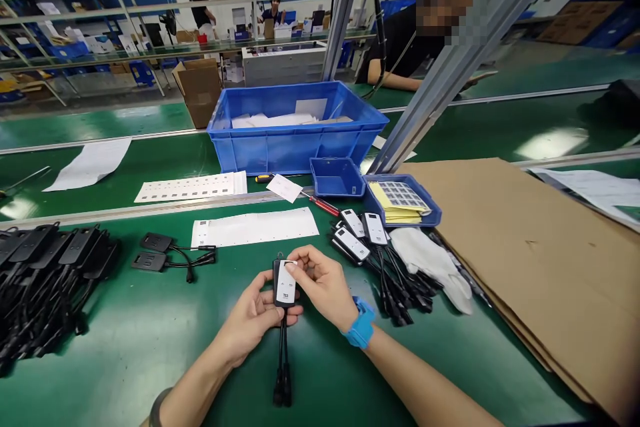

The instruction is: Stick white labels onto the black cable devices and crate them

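A small black device box (275, 283) with two short cables hanging below is held upright by my left hand (255, 310), its fingers wrapped around the lower part. A white label (287, 287) with small black print covers most of its front, offset to the right. My right hand (320, 280) pinches the label's upper right corner, thumb on the front and other fingers curled. Two unlabelled black devices (155, 253) lie to the left. Several labelled devices (353, 240) are heaped at the right, beside a white glove (433, 263). Just behind my hands lies a white label strip (255, 227).
Many black cabled devices (50, 267) are piled at far left. A large blue bin (295, 147), small blue trays (337, 177), a red-handled screwdriver (325, 205) and another label sheet (193, 187) stand behind. Cardboard sheets (525, 247) cover the right side. A person (400, 47) leans beyond the metal post (430, 100).
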`<action>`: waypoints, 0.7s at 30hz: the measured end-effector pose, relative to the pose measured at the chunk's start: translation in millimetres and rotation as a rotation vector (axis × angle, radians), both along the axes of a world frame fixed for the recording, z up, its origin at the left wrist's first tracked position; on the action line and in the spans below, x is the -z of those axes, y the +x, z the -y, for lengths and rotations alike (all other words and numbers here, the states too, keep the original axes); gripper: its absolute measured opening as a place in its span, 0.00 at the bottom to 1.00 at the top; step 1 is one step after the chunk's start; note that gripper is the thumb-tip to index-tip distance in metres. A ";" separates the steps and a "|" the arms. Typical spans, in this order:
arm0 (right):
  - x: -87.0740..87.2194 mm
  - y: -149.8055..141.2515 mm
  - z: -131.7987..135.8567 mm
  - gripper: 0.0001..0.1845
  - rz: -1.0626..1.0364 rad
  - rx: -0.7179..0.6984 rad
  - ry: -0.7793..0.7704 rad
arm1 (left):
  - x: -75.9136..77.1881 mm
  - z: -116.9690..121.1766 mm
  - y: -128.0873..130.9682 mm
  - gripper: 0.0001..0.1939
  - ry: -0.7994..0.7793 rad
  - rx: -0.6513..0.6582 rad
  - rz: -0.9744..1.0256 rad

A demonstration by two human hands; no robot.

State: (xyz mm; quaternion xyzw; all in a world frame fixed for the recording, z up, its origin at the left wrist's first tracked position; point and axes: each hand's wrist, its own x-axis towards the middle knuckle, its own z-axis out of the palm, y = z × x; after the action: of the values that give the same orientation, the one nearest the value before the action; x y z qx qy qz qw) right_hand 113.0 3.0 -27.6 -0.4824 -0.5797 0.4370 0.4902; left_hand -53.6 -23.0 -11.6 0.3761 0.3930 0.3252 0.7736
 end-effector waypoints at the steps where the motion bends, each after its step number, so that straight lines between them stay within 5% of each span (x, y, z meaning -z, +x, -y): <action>1: -0.7 -0.1 0.7 0.07 0.008 -0.008 -0.004 | -0.7 0.2 0.4 0.27 0.000 0.007 0.001; 21: -3.9 -2.1 4.6 0.07 -0.005 0.028 -0.074 | -3.5 3.2 4.6 0.24 0.098 0.079 -0.077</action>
State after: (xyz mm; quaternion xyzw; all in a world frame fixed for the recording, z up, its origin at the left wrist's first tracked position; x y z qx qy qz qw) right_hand 111.0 -1.7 -23.7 -0.5072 -0.5549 0.4525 0.4796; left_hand -49.0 -26.2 -8.1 0.4410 0.3906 0.2985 0.7509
